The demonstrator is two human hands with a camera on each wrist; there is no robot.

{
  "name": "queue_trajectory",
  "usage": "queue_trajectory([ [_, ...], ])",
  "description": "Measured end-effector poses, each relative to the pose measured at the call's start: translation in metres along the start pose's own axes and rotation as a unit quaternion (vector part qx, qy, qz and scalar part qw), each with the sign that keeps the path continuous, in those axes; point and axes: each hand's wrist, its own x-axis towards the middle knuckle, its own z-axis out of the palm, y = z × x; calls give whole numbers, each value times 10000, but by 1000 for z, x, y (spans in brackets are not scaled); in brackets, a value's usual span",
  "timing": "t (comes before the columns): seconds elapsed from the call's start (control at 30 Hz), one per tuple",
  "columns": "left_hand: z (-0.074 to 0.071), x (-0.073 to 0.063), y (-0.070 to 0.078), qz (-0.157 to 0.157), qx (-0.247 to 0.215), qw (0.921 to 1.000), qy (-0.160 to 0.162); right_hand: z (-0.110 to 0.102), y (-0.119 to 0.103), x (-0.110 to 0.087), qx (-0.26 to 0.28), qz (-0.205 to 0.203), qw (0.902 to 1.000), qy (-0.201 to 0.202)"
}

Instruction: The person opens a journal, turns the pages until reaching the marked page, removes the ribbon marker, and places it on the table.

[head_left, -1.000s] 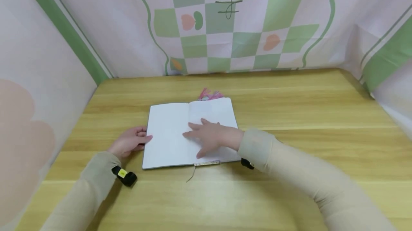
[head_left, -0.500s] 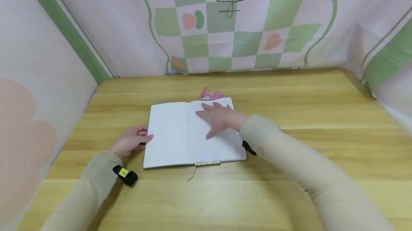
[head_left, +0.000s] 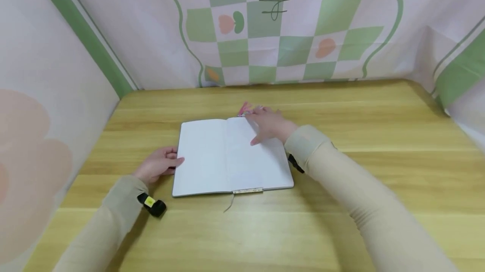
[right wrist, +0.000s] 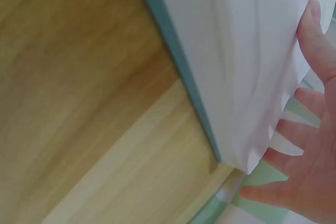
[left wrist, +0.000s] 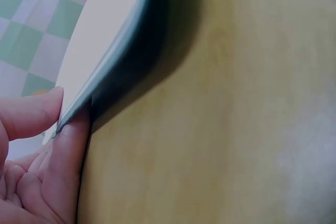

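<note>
An open notebook (head_left: 204,158) with blank white pages and a dark blue-green cover lies on the wooden table. At its left edge my left hand (head_left: 160,163) pinches it, thumb on the page and a finger beneath the cover, as the left wrist view shows. My right hand (head_left: 270,124) is over the upper part of the right page with its fingers spread toward the top edge. Just beyond that edge lies a pink frilly thing (head_left: 245,109), partly hidden by the fingers. A patterned strip (head_left: 248,190) sticks out at the bottom edge, beside a thin grey ribbon (head_left: 229,205).
The wooden table (head_left: 363,137) extends on all sides of the notebook. A curtain (head_left: 265,49) with green checks and printed fruit hangs behind its far edge. More pale cloth (head_left: 38,95) hangs at the left. Black straps with small devices sit on both wrists.
My right hand has moved up the right page, away from the centre fold, to the top edge by the pink thing. My left hand keeps its grip on the left edge.
</note>
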Motion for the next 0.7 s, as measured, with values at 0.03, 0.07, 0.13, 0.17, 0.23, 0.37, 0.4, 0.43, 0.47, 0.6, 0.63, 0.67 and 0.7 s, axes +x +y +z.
queue_trajectory([
  [0.03, 0, 0, 0, 1, 15, 10000, 7, -1, 1, 1, 39, 1, 10000, 4],
  [0.07, 0, 0, 0, 0, 22, 10000, 10, -1, 3, 2, 113, 9, 9999, -2],
  [0.13, -1, 0, -1, 8, 25, 10000, 23, -2, 7, 3, 260, 65, 9996, -19],
  [0.17, -1, 0, -1, 15, 23, 10000, 37, -2, 8, 4, 304, 95, 9995, -26],
  [0.23, -1, 1, -2, 34, 32, 10000, 46, -2, 10, 4, 371, 132, 9992, -40],
  [0.37, -1, 1, -2, 17, 9, 10000, 30, -2, 11, 4, 303, 75, 9995, -30],
  [0.4, -1, 1, -2, 4, 2, 10000, 24, -2, 10, 4, 276, 68, 9996, -5],
  [0.43, -1, 1, -2, -9, -6, 10000, 19, -2, 9, 4, 249, 65, 9997, 33],
  [0.47, 0, 0, -2, -18, -16, 10000, 19, -2, 8, 4, 220, 78, 9997, 72],
  [0.6, 0, -1, 0, -36, -19, 10000, 31, 0, 5, 1, -76, 111, 9992, 368],
  [0.63, 0, -1, 0, -38, -6, 10000, 36, 0, 4, 0, -176, 78, 9987, 480],
  [0.67, 0, -1, 1, -40, 0, 10000, 42, 1, 3, -1, -276, 24, 9978, 606],
  [0.7, 0, 0, 1, -37, 10, 10000, 44, 2, 2, -2, -363, -43, 9965, 754],
])
